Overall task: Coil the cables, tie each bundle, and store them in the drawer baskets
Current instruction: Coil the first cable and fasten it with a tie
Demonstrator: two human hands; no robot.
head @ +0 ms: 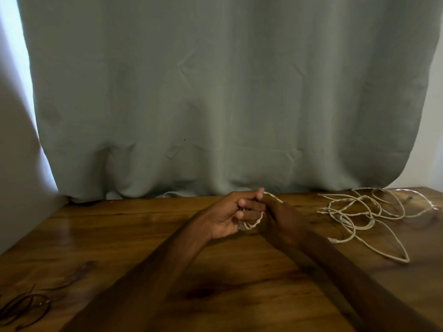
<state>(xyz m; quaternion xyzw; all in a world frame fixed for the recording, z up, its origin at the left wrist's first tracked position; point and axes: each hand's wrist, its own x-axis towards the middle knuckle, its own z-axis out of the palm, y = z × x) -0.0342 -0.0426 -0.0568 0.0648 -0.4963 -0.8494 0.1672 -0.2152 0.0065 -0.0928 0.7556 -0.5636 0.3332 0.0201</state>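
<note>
1. Hands were seen meeting over the far middle of a wooden table (119,236), both forearms stretched forward from the near edge.
2. The left hand (227,214) was turned palm inward, its fingers (251,207) curled tightly round a few small loops of the white cable (254,224), which hung out below the fingers as a twisted bight.
3. The right hand (281,218) was held just beside the left and touching it, its back turned to the camera and lying in shadow.
4. One strand of the white cable was laid across the top of the right hand; its fingers were hidden, so whether they were pinching the strand could not be told.
5. A loose tangle (345,219) of white cable was spread over the far right of the table, well apart from the hands; whether it was joined to the held loops could not be made out.
6. A dark cable (31,305) was left in rough loops at the near left corner.
7. A grey-green curtain (227,92) was hung behind the table, its hem resting at the far edge.
</note>
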